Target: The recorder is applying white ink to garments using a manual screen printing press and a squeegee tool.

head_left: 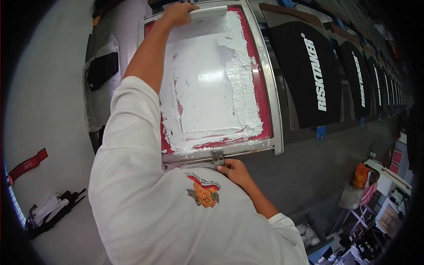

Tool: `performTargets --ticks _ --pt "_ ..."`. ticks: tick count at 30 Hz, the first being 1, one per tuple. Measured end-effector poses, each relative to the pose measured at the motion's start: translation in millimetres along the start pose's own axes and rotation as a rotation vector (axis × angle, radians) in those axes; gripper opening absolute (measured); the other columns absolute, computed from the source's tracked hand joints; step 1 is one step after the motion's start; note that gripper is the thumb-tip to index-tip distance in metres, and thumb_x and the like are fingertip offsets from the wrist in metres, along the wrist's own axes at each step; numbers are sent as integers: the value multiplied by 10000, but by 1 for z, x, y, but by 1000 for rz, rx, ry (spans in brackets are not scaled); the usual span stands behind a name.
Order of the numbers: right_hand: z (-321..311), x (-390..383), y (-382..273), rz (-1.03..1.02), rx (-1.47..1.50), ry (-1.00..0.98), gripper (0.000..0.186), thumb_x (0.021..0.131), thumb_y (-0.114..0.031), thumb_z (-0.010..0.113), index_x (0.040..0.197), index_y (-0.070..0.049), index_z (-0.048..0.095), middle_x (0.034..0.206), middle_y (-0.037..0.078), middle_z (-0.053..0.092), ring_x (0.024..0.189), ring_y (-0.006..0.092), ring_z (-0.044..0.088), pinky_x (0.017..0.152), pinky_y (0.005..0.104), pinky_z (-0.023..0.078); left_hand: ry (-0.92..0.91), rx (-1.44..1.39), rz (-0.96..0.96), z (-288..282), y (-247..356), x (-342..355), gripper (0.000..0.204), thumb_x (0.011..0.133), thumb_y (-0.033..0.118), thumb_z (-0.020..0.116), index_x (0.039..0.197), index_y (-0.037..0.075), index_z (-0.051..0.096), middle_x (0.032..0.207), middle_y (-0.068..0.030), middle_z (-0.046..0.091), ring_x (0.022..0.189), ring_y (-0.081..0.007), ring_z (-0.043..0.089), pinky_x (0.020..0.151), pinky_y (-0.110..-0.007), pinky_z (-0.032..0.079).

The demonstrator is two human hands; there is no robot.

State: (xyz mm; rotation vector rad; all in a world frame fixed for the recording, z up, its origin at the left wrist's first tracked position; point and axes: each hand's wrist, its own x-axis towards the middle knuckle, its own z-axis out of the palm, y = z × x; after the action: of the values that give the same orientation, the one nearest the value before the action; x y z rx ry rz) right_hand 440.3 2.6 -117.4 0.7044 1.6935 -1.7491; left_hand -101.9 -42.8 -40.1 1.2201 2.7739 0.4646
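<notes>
Grasps pale bar [210, 12] at far edge of screen frame [247, 147] with left grip [178, 14] and metal bracket [218, 158] at near edge with right grip [235, 171].

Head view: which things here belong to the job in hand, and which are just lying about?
Job in hand:
- framed screen with white paste
- pale bar, at the left hand
- metal bracket, held by the right hand
- black panels with white print, probably

Apparently lying about:
- red strap
- dark-and-white bundle
- orange bag
</notes>
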Motion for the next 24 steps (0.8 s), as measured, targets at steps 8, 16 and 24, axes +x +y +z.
performTargets --ticks 8,16,24 --pt "-4 6 -1 -115 -66 -21 209 803 -204 669 862 -5 681 702 64 656 609 106 543 604 274 440 -181 184 -141 10 102 -141 530 688 106 559 1176 306 616 1018 -72 676 934 -246 643 812 -394 505" --pt "-5 17 -1 -153 13 -57 215 832 -208 657 858 4 680 737 50 671 611 102 560 588 265 462 165 118 -42 61 259 -362 394 708 -6 549 1069 136 614 925 -76 648 805 -260 601 677 -401 520" --pt "-4 17 10 -160 84 -64 196 824 -179 667 891 6 674 750 38 667 650 90 575 597 255 463 -147 -20 -258 -18 167 -226 480 710 83 582 1174 204 610 1020 -132 660 945 -324 629 839 -414 502"
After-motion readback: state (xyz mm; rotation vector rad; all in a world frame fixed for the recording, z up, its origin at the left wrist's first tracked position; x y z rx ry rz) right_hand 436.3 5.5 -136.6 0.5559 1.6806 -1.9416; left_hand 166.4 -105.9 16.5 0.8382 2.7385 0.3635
